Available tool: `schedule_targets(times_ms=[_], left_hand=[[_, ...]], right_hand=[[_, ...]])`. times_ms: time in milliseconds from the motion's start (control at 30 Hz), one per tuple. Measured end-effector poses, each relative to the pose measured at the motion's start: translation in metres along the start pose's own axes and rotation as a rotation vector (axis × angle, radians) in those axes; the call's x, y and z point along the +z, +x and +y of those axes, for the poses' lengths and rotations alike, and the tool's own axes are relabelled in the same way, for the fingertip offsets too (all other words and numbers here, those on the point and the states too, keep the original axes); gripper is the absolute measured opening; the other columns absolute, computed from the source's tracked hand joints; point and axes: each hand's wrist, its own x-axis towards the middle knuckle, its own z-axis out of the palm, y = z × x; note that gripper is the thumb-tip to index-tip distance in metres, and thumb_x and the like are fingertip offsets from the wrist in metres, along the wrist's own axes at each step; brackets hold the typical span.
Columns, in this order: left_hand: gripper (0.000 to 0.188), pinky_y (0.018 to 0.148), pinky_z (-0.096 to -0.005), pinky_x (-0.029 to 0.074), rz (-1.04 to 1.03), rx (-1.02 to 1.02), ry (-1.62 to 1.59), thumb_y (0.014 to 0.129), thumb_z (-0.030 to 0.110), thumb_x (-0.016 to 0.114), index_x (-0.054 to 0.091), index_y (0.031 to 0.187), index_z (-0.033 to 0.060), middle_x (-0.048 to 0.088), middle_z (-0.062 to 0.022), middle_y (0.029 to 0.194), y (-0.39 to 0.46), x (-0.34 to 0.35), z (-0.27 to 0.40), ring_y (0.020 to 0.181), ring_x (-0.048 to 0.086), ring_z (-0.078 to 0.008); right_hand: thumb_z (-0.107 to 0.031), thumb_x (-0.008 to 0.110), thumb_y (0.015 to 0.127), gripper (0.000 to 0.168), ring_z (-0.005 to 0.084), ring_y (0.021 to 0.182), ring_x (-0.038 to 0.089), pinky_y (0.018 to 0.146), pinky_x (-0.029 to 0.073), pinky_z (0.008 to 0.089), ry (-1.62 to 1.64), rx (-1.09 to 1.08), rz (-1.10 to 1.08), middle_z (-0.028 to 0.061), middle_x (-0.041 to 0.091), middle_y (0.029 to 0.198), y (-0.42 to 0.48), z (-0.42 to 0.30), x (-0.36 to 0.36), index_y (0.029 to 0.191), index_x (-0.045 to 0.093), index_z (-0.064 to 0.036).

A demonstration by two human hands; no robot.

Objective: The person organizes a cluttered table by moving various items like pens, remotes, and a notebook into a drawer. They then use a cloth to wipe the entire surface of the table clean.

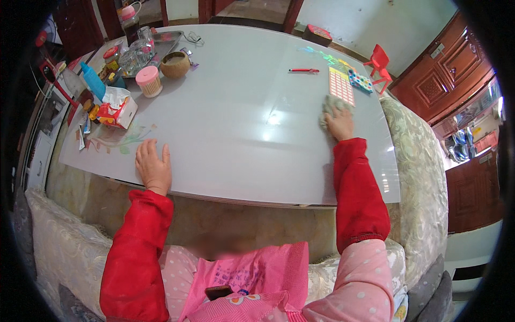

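My right hand (341,123) presses on a grey-green cloth (330,108) on the right side of the glossy table (225,120). The cloth lies at the lower end of a yellow-topped sheet with a red grid (341,85), touching or slightly covering it. Flat on the table's front left edge rests my left hand (153,165), fingers apart and holding nothing. Beyond the cloth lie a red pen (303,71) and a dotted pouch (360,81), the pouch beside the sheet.
At the left stand a tissue box (128,112), a pink-lidded toothpick holder (149,82), a coconut-shell bowl (175,65), a blue bottle (93,80) and a metal tray (169,39) with glasses. A patterned sofa (416,161) runs along the right. A small red chair (378,64) stands past the table.
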Motion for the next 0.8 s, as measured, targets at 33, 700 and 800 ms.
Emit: schedule_targets(times_ms=[33, 700, 800], left_hand=[[0.037, 0.099, -0.0439, 0.032, 0.002, 0.001, 0.003, 0.090, 0.032, 0.054, 0.051, 0.115, 0.0052, 0.051, -0.0123, 0.121, 0.000, 0.000, 0.000, 0.118, 0.042, -0.0314], [0.039, 0.099, -0.0452, 0.032, -0.055, -0.036, -0.028, 0.090, 0.038, 0.053, 0.054, 0.113, 0.0072, 0.053, -0.0114, 0.120, 0.003, 0.006, 0.003, 0.119, 0.042, -0.0302], [0.038, 0.099, -0.0449, 0.032, -0.049, -0.006, -0.039, 0.090, 0.038, 0.052, 0.054, 0.114, 0.0069, 0.053, -0.0110, 0.120, 0.004, 0.007, -0.003, 0.119, 0.043, -0.0297]], right_hand=[[-0.049, 0.040, 0.088, 0.057, 0.0359, 0.133, 0.031, 0.110, 0.023, 0.0422, 0.046, -0.010, 0.001, 0.0202, 0.038, 0.142, -0.005, -0.022, -0.002, 0.135, 0.047, -0.017], [-0.028, 0.059, 0.080, 0.052, 0.0387, 0.134, 0.028, 0.110, 0.024, 0.0463, 0.257, -0.203, -0.068, 0.0234, 0.033, 0.143, -0.235, 0.072, -0.071, 0.129, 0.052, -0.012], [-0.030, 0.057, 0.082, 0.054, 0.0412, 0.133, 0.027, 0.110, 0.023, 0.0460, 0.202, 0.010, -0.091, 0.0258, 0.033, 0.142, -0.225, 0.135, -0.064, 0.132, 0.049, -0.012]])
